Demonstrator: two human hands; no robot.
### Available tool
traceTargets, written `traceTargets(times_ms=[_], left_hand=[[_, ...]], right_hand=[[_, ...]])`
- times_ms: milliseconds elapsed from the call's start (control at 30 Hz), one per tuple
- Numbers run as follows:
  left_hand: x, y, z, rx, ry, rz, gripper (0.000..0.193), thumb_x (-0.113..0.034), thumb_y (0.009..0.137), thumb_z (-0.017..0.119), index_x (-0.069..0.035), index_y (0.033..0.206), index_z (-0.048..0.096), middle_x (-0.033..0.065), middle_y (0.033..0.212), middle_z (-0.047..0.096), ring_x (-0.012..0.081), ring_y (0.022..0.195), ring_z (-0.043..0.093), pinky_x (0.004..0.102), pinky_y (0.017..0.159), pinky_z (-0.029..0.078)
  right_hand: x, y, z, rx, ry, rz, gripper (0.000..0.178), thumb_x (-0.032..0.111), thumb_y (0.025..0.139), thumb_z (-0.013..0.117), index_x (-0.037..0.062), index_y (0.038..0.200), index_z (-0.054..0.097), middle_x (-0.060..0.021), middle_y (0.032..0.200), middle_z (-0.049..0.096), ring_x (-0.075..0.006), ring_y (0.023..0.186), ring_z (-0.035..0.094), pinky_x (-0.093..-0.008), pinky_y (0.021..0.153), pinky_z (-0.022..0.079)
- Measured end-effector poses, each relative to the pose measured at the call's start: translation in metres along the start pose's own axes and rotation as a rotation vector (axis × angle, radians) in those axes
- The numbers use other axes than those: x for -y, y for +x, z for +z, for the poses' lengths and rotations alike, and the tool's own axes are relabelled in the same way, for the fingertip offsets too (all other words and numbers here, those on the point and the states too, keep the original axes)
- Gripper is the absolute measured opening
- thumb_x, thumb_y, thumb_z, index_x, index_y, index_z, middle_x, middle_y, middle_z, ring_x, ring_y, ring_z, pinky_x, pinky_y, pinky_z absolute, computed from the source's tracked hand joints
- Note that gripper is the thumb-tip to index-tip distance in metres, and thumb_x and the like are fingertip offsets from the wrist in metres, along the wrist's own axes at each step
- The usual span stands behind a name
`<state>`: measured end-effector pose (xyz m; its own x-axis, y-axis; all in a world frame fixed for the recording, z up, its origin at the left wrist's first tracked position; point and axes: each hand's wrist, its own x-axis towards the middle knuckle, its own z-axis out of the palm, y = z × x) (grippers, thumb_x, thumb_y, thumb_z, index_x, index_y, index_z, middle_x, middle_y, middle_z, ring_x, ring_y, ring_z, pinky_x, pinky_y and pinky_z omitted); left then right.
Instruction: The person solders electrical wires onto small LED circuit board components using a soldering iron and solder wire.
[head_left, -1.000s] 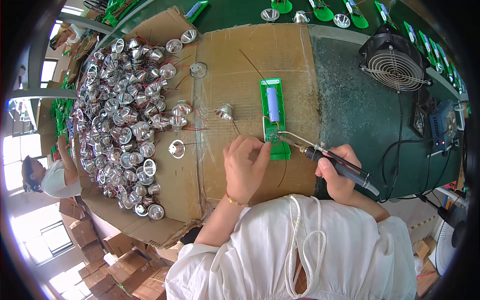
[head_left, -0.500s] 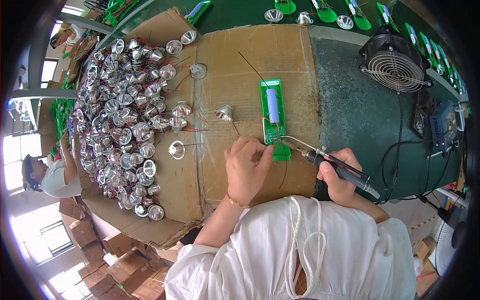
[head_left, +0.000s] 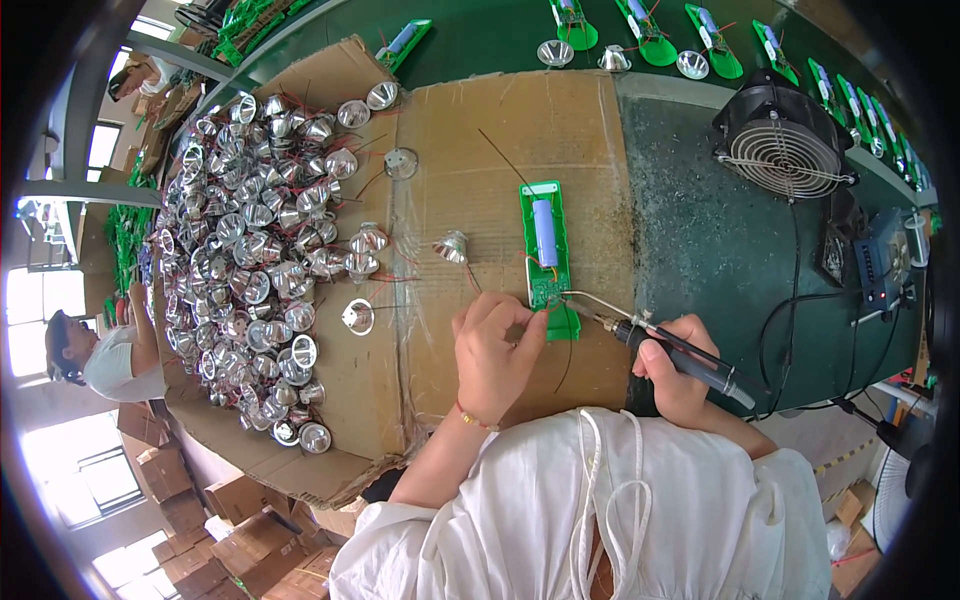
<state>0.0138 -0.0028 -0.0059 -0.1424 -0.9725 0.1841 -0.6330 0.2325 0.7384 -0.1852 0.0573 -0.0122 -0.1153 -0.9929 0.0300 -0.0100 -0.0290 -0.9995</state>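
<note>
Slid lower in view since half a second ago, with left hand (head_left: 492,345) and right hand (head_left: 681,388) too. Lies on brown cardboard (head_left: 455,150) as a long, open green case (head_left: 561,255), with purple battery (head_left: 544,232), green board (head_left: 543,288) and thin wires (head_left: 554,272) inside. Pinches by the board with left fingers (head_left: 512,311), maybe on something too tiny to tell. Grips soldering iron (head_left: 712,377) with right fingers (head_left: 690,330).

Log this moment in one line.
left hand: at green housing edge | right hand: holds soldering iron, tip near circuit board | blue cylinder: inside housing
</note>
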Motion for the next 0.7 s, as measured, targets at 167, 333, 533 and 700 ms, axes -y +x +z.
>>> traceTargets(times_ms=[167, 333, 533, 700], left_hand=[[0.0034, -0.0011, 0.0004, 0.005, 0.011, 0.027, 0.014, -0.011, 0.072, 0.066, -0.007, 0.064, 0.055, 0.0037, 0.068, 0.054, 0.0206, 0.065, 0.053, 0.0326, 0.070, 0.037], [0.0030, -0.0013, 0.0017, 0.014, -0.006, 0.004, 0.014, -0.011, 0.071, 0.066, -0.007, 0.064, 0.055, 0.0035, 0.069, 0.054, 0.0203, 0.065, 0.053, 0.0321, 0.070, 0.036], [0.0021, -0.0009, 0.0006, 0.007, -0.009, 0.008, 0.013, -0.011, 0.072, 0.066, -0.006, 0.065, 0.055, 0.0037, 0.070, 0.055, 0.0203, 0.064, 0.053, 0.0318, 0.069, 0.036], [-0.0025, 0.0011, -0.0007, -0.022, -0.063, -0.083, 0.014, -0.011, 0.074, 0.065, -0.005, 0.066, 0.055, 0.0049, 0.069, 0.056, 0.0217, 0.063, 0.053, 0.0322, 0.062, 0.038]], right_hand=[[0.0011, 0.0001, -0.0002, -0.041, 0.065, -0.023, 0.018, 0.010, 0.083, 0.056, 0.0003, 0.087, 0.042, -0.0088, 0.063, 0.053, -0.0100, 0.050, 0.051, -0.0237, 0.046, 0.043], [-0.0002, 0.0006, -0.0019, -0.015, 0.056, -0.024, 0.018, 0.009, 0.083, 0.056, 0.0004, 0.087, 0.042, -0.0085, 0.063, 0.053, -0.0100, 0.050, 0.051, -0.0234, 0.046, 0.043], [0.0000, 0.0026, -0.0017, -0.005, 0.051, 0.008, 0.017, 0.009, 0.083, 0.056, 0.0006, 0.087, 0.042, -0.0087, 0.063, 0.053, -0.0101, 0.050, 0.051, -0.0234, 0.047, 0.043], [0.0016, 0.0050, 0.0012, -0.001, 0.076, 0.012, 0.017, 0.009, 0.083, 0.056, 0.0001, 0.087, 0.042, -0.0090, 0.063, 0.053, -0.0100, 0.050, 0.051, -0.0236, 0.046, 0.043]])
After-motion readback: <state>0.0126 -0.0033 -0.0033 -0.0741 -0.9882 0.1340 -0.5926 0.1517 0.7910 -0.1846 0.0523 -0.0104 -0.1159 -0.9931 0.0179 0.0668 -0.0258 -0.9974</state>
